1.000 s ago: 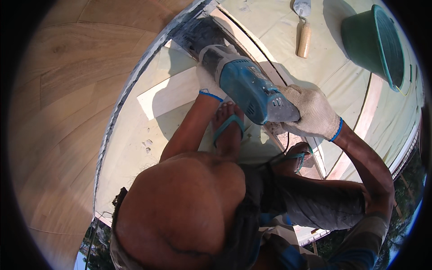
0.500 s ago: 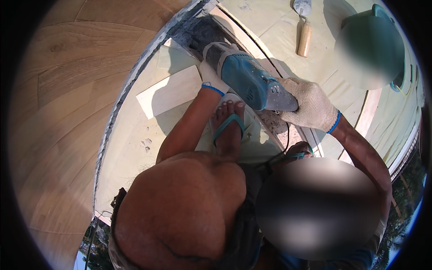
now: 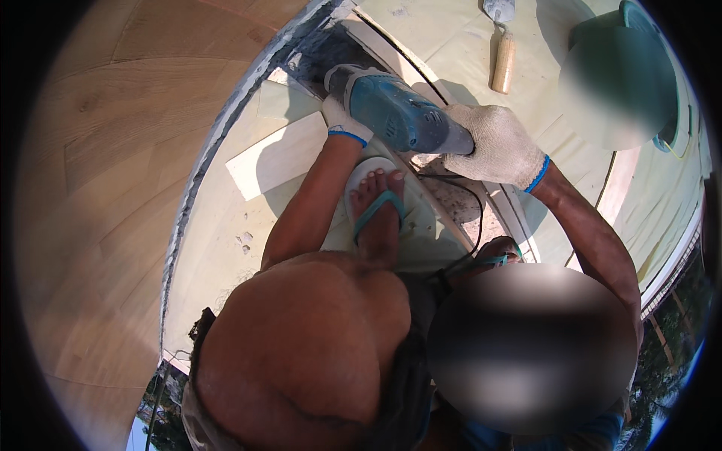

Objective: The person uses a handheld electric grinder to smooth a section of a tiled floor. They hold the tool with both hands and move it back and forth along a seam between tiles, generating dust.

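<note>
A blue and grey corded hammer drill [image 3: 398, 113] lies across both my gloved hands, over a narrow trough of broken grey rubble [image 3: 320, 64]. My left hand [image 3: 344, 120] wraps the side of its front end; the fingers are partly hidden behind the tool. Around the dark rear handle my right hand [image 3: 496, 146] is closed. The drill's working tip cannot be made out. A black cable [image 3: 477, 203] loops beneath my right hand and runs back toward my feet. My left foot in a green-strapped flip-flop [image 3: 380, 207] stands beside the trough.
A white board piece [image 3: 274, 156] lies left of my left forearm. A wooden-handled trowel [image 3: 504, 60] rests on the pale sheeting beyond, near a green bucket [image 3: 630, 15]. Wooden strips [image 3: 395, 49] edge the trough. Brown wood-look planks [image 3: 135, 158] spread along the left.
Both hands and the hammer drill have shifted left and slightly away from me. More of the cable and the rubble under the rear handle now shows.
</note>
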Action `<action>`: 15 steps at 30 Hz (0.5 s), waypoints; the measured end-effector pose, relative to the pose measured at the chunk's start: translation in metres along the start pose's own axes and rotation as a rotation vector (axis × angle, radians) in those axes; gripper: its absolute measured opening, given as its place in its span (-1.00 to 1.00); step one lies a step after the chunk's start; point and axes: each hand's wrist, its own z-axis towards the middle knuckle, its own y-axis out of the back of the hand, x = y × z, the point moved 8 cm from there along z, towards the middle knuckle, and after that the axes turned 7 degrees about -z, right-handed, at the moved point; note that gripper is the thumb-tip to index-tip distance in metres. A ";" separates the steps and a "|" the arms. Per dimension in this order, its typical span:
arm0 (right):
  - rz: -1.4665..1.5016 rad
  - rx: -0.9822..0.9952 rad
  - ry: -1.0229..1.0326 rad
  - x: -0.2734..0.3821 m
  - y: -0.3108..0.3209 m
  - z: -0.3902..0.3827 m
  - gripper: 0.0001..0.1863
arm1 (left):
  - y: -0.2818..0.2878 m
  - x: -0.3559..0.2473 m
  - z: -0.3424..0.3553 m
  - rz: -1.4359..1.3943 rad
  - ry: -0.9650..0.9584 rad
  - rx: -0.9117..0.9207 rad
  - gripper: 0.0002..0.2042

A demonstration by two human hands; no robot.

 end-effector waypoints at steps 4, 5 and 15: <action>0.004 -0.039 0.001 -0.005 -0.002 -0.004 -0.41 | -0.004 0.006 0.000 0.110 -0.082 -0.128 -0.51; 0.016 -0.027 0.002 -0.004 -0.002 -0.004 -0.41 | -0.002 0.002 0.000 0.076 -0.041 -0.098 -0.54; 0.191 -0.005 -0.039 0.001 -0.010 -0.016 -0.42 | 0.007 0.005 0.000 -0.123 0.163 0.090 -0.58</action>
